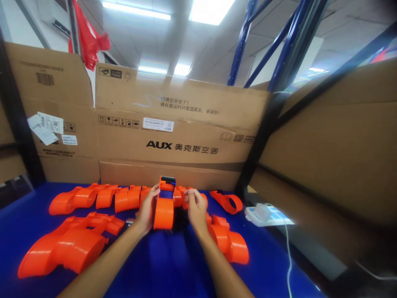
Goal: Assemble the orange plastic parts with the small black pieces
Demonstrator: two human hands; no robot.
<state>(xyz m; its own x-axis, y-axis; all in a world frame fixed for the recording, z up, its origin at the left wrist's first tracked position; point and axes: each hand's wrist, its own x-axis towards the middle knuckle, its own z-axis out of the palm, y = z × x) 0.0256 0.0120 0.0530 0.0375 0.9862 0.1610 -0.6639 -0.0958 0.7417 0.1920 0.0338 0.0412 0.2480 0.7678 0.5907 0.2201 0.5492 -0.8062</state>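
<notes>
My left hand [148, 210] is closed around the side of an orange plastic tape dispenser [164, 213], held upright in front of me. The dispenser has a black piece [168, 180] across its top end, and blue shows through its frame. To its right is my right hand [197, 208], raised and apart from it, with thumb and fingers pinched together. Anything between those fingertips is too small to make out. Behind both hands runs a row of similar orange dispensers [127, 199], partly hidden by them.
More orange dispensers lie at the left front [66, 246] and right [231, 243] of the blue table [130, 269]. A single dispenser [228, 201] rests at the back right. A white power strip [268, 215] with a cable sits on the right edge. Cardboard [182, 145] walls the back.
</notes>
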